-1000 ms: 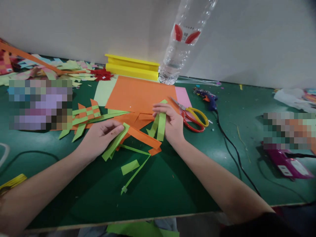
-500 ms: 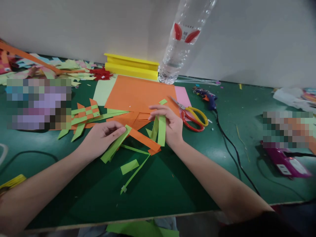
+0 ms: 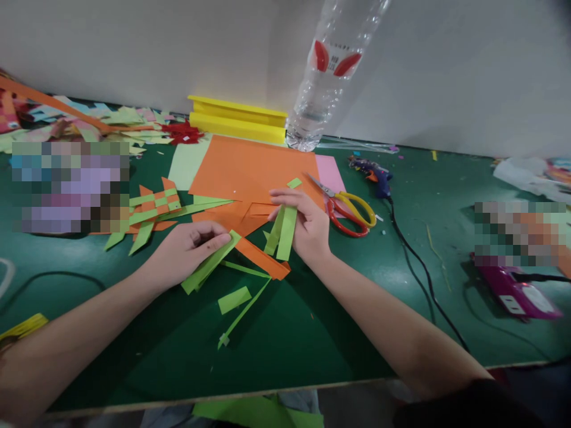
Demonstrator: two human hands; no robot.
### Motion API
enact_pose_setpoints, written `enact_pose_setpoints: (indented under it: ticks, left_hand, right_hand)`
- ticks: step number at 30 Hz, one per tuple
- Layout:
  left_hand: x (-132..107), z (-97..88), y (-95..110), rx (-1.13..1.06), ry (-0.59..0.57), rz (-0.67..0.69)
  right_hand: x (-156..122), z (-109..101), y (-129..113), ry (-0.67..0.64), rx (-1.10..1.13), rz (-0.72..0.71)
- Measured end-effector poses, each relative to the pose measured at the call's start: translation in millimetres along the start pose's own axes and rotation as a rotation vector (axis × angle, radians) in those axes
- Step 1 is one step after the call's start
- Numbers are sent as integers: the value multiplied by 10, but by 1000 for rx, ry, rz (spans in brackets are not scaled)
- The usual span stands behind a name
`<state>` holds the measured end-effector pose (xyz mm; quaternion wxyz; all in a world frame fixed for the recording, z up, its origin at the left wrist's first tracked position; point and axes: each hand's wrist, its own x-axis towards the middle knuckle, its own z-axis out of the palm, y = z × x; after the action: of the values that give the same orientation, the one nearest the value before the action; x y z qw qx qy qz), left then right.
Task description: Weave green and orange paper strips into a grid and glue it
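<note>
My left hand [image 3: 194, 252] pinches green paper strips [image 3: 209, 264] between thumb and forefinger. Folded orange strips [image 3: 261, 257] run from beside that thumb toward the lower right. Fingers curled, my right hand [image 3: 306, 229] holds a green paper strip [image 3: 286, 235] that hangs down from the palm, with more green ends beside it. A woven orange-and-green paper piece [image 3: 156, 205] lies to the left. Below the hands are a short green scrap [image 3: 235, 300] and a thin green sliver [image 3: 245, 312].
Orange sheets [image 3: 250, 166] lie behind the hands. Red-and-yellow scissors [image 3: 350, 211] rest at the right, near a glue gun [image 3: 377, 177] with a black cord. A plastic bottle [image 3: 319, 101] and folded yellow paper [image 3: 238, 122] stand at the back. A purple power strip [image 3: 513, 291] sits far right.
The green strip in my right hand has swung its lower end to the left. The orange strips have come closer together. My left hand has shifted slightly to the right.
</note>
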<state>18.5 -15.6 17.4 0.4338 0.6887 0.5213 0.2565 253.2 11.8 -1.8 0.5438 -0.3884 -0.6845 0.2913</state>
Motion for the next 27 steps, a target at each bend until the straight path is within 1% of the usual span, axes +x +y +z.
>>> enact_pose_setpoints:
  ticks: [6,9,13,19,21,24,27]
  left_hand:
    - [3,5,-4,4,-7,6]
    - [-1,2,-12,6,-8,10]
    - [-1,2,-5,16,0,14]
    - [2,11,-9,10,10,3]
    - [-1,15,-19,-25,20,-9]
    - [-9,18,-13,-72,37,-20]
    - [-21,19,27,-90,78,-19]
  right_hand:
    - [-13,-5,-11,6,-2,8]
    - [-24,-13,-22,-22,-3,-13]
    - [-33,-24,-41,-81,-62,-15]
    - [-43,-30,-43,-72,-127,-49]
    - [-49,-31,-63,-71,-144,-79]
    - [-53,-32,-108,-52,-221,-166]
    - [-53,-29,-122,-78,-298,-222]
